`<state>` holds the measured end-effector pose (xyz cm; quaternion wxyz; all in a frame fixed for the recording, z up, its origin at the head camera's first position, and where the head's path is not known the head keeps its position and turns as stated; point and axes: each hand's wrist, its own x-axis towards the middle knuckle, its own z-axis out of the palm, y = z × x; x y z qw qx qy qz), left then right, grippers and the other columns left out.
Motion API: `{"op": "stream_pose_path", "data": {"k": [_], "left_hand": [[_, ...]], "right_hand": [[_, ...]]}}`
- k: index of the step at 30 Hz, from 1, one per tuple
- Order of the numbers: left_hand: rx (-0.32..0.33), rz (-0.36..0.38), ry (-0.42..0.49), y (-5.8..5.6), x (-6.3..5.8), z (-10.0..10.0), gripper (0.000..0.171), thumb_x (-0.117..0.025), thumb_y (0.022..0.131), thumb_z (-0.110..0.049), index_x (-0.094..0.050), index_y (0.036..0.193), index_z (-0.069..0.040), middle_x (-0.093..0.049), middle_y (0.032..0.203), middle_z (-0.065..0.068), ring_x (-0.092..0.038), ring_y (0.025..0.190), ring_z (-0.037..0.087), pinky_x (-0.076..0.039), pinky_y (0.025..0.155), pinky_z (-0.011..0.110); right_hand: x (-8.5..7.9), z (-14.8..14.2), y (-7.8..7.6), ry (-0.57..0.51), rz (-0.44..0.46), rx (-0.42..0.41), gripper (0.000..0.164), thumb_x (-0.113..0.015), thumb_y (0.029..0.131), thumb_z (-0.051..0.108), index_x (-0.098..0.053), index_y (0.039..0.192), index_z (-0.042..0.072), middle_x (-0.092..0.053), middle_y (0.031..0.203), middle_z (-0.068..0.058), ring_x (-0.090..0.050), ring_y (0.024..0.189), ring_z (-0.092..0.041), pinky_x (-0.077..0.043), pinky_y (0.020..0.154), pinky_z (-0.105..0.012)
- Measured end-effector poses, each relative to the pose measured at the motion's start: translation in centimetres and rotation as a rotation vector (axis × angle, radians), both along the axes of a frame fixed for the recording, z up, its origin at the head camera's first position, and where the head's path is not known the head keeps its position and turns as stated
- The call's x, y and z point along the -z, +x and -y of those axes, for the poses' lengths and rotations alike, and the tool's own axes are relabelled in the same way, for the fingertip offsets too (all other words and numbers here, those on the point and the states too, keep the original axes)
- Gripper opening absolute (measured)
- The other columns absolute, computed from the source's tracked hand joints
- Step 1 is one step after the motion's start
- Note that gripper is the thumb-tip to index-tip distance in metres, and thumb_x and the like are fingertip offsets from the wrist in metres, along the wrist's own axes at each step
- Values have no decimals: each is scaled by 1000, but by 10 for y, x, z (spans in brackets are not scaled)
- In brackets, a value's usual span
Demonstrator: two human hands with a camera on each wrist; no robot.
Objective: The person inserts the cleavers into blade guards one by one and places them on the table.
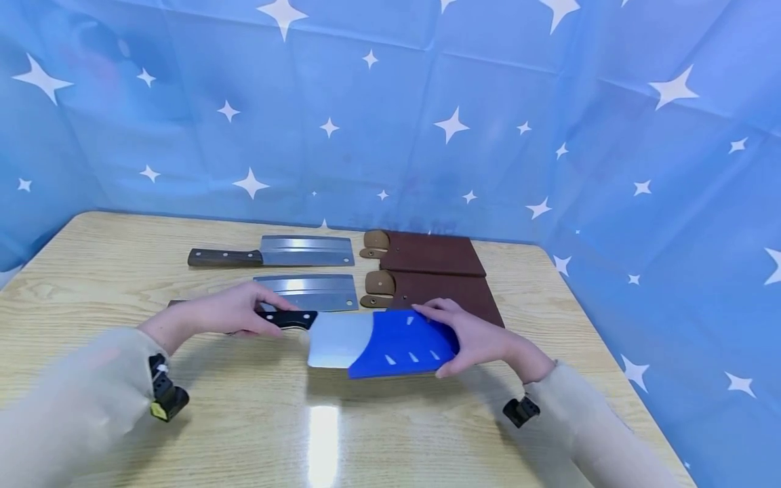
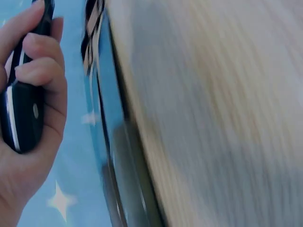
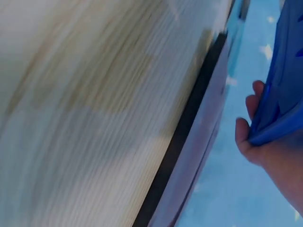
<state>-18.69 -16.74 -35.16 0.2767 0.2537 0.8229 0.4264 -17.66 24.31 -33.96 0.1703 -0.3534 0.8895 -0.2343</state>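
The left hand (image 1: 239, 312) grips the black-handled cleaver (image 1: 338, 339); the right hand (image 1: 474, 335) grasps its blue sheath (image 1: 403, 342). Tilting either could jam them crookedly.

A knife (image 1: 323, 332) with a wide, shiny blade (image 1: 342, 342) and a black handle (image 1: 299, 318) with silver dots is held sideways above the table (image 1: 244, 434) by the left hand (image 1: 241, 313). A bright blue cover (image 1: 399, 342) with small pale marks is gripped at its outer end by the right hand (image 1: 472, 335). The front of the blade is hidden by the cover, and the rest is bare.
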Motion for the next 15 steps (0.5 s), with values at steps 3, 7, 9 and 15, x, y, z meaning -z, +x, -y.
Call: {"op": "stream_pose_path", "data": {"k": [3, 7, 9, 15], "left_hand": [[2, 11, 35, -2, 3, -15, 47, -69, 83, -19, -57, 127, -8, -58, 92, 10, -39, 44, 6, -37, 41, 22], [-18, 23, 68, -3, 5, -21, 48, -70, 82, -17, -57, 126, -5, -55, 100, 15, -38, 44, 6, -37, 42, 23], [-27, 25, 80, -3, 6, -21, 47, -70, 82, -15, -58, 126, -5, -56, 101, 15, -38, 44, 6, -37, 42, 24], [-29, -14, 93, -3, 10, -23, 44, -70, 81, -14, -60, 123, -5, -61, 101, 16, -44, 48, 7, -42, 44, 25]], "right_hand": [[2, 15, -1, 18, -4, -14, 100, -80, 64, 39, -29, 146, 12, -34, 138, -10, -32, 127, -27, -40, 97, -46], [3, 24, -2, 30, -15, 6, 101, -80, 62, 40, -31, 146, 11, -35, 138, -8, -31, 128, -26, -39, 98, -47], [2, 25, -2, 27, -23, 9, 101, -80, 62, 40, -31, 145, 10, -35, 138, -9, -32, 128, -27, -39, 98, -49], [4, 23, -1, 40, -74, -5, 102, -81, 61, 41, -31, 145, 11, -37, 135, -10, -33, 125, -27, -40, 96, -47]]}}
